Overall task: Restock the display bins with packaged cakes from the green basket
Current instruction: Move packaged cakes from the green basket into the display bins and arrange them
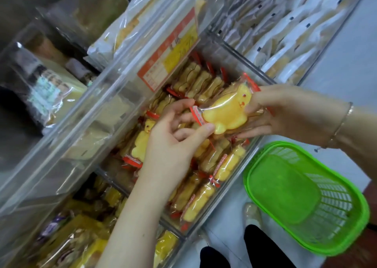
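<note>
**Last chick cake over the bin, held at both ends**

Your left hand comes up from below. Its thumb and fingers pinch the lower left end of the chick-shaped packaged cake, near the red wrapper seam.

The cake hangs just above the clear display bin, which is already packed with rows of the same cakes standing on edge. Its long axis runs lower left to upper right, head end toward your right.

Your right hand pinches that head end, thumb on top, other fingers spread beneath the wrapper. Neither hand is nearer; each holds one end.

Far right, the green basket sits on the pale counter, and it looks empty. Judgement: to slot in, the cake likely needs turning on edge to match the rows below.
</note>
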Tool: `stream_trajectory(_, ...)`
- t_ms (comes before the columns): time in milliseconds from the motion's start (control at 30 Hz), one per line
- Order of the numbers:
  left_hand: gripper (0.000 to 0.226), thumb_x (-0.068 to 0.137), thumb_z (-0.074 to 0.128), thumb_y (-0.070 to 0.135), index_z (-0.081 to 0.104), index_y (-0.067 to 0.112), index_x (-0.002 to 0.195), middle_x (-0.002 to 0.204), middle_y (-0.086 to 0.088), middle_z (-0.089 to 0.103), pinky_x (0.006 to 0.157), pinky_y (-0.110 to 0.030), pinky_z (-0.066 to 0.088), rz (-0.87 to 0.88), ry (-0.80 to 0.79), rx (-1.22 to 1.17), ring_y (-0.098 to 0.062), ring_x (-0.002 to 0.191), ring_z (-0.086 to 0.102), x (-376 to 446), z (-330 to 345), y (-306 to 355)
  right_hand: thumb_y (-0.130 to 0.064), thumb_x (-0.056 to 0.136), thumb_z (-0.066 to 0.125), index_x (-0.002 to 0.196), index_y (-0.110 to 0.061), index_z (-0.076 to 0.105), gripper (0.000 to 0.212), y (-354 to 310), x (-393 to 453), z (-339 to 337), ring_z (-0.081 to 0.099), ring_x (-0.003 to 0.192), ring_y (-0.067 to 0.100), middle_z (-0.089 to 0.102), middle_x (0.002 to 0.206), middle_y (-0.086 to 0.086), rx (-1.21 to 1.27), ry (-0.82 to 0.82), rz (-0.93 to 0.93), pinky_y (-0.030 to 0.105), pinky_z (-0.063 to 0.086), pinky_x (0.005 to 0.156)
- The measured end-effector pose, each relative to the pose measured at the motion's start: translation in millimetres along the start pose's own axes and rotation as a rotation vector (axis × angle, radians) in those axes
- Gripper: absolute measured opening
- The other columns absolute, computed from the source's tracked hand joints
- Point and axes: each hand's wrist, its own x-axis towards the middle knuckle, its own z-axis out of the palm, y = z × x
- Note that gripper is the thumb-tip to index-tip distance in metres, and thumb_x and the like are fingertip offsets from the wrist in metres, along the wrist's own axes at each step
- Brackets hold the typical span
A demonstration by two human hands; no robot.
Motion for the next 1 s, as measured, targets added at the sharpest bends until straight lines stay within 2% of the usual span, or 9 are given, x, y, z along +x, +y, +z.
stream_trajectory(133,0.032,0.076,0.078,0.015,0.066,0.028,0.103,0.083,-0.014,0.069,0.065,-0.024,0.055,0.023,-0.025,0.065,-0.017,0.065,0.066,2.1,12.5,-2.2,0.007,0.072,0.067,0.102,0.0,0.066,0.031,-8.9,-2.4,-17.8,0.067,0.092,0.031,0.069,0.102,0.022,-0.018,-0.042,-0.102,0.031,0.054,0.082)
stream_trajectory(233,0.029,0.077,0.077,0.019,0.064,0.025,0.102,0.079,-0.001,0.074,0.071,-0.03,0.058,-0.008,-0.046,-0.014,-0.019,0.073,0.072,2.9,23.1,-2.9,-0.008,0.049,0.075,0.097,-0.006,0.064,0.049,-11.6,-0.9,-35.2,0.067,0.072,0.027,0.07,0.091,0.025,-0.004,0.008,-0.199,0.031,0.057,0.069)
stream_trajectory(333,0.027,0.082,0.07,0.011,0.065,0.019,0.107,0.089,0.0,0.073,0.072,-0.019,0.054,-0.044,-0.025,-0.188,-0.011,0.08,0.069,11.6,30.4,-1.1,-0.003,0.054,0.075,0.088,-0.009,0.059,0.038,-12.4,-1.4,-40.6,0.066,0.07,0.03,0.068,0.09,0.031,0.048,-0.039,-0.111,0.033,0.06,0.068)
stream_trajectory(533,0.033,0.085,0.067,0.011,0.061,0.029,0.111,0.094,0.008,0.066,0.078,-0.02,0.052,0.134,-0.063,0.055,-0.006,0.086,0.062,28.1,30.0,10.4,-0.037,0.05,0.071,0.115,-0.028,0.054,0.068,-16.1,-1.1,-28.1,0.06,0.083,0.016,0.06,0.095,-0.01,-0.633,0.156,-0.215,0.033,0.051,0.076)
stream_trajectory(633,0.035,0.083,0.071,0.015,0.058,0.022,0.114,0.093,0.008,0.065,0.076,-0.014,0.048,0.313,-0.043,0.139,-0.001,0.086,0.061,31.5,36.8,20.7,-0.039,0.053,0.069,0.089,-0.037,0.057,0.038,-17.6,1.7,-16.9,0.058,0.078,0.014,0.06,0.083,-0.011,-0.689,0.129,-0.371,0.03,0.048,0.071)
stream_trajectory(700,0.045,0.079,0.074,0.018,0.054,0.016,0.119,0.099,0.003,0.065,0.082,-0.021,0.052,0.329,-0.006,0.036,-0.005,0.091,0.063,29.8,41.0,21.1,-0.029,0.057,0.077,0.076,-0.026,0.06,0.025,-16.3,6.5,-18.5,0.063,0.075,0.017,0.067,0.076,-0.004,-0.58,0.104,-0.354,0.039,0.053,0.073)
stream_trajectory(800,0.053,0.075,0.077,0.031,0.052,0.019,0.12,0.112,0.004,0.065,0.092,-0.037,0.052,0.235,-0.007,0.025,-0.01,0.105,0.063,26.6,41.3,10.9,-0.016,0.054,0.084,0.092,-0.007,0.071,0.041,-11.8,10.6,-26.7,0.07,0.089,0.027,0.074,0.091,0.01,-0.084,-0.007,-0.246,0.047,0.054,0.087)
stream_trajectory(867,0.047,0.074,0.079,0.033,0.057,0.022,0.114,0.104,0.011,0.068,0.088,-0.029,0.052,0.19,-0.03,0.083,-0.003,0.097,0.065,22.8,41.3,2.5,-0.02,0.05,0.081,0.102,-0.008,0.068,0.055,-3.1,11.8,-27.9,0.071,0.092,0.025,0.074,0.098,0.01,0.181,-0.096,-0.13,0.044,0.054,0.09)
stream_trajectory(1000,0.022,0.081,0.074,0.03,0.063,0.026,0.1,0.086,0.019,0.068,0.069,-0.011,0.046,0.228,0.027,0.247,0.002,0.079,0.063,20.4,39.2,-8.7,-0.026,0.041,0.08,0.106,-0.02,0.064,0.068,0.4,8.3,-38.3,0.071,0.088,0.011,0.074,0.094,0.001,0.171,-0.088,-0.098,0.03,0.057,0.082)
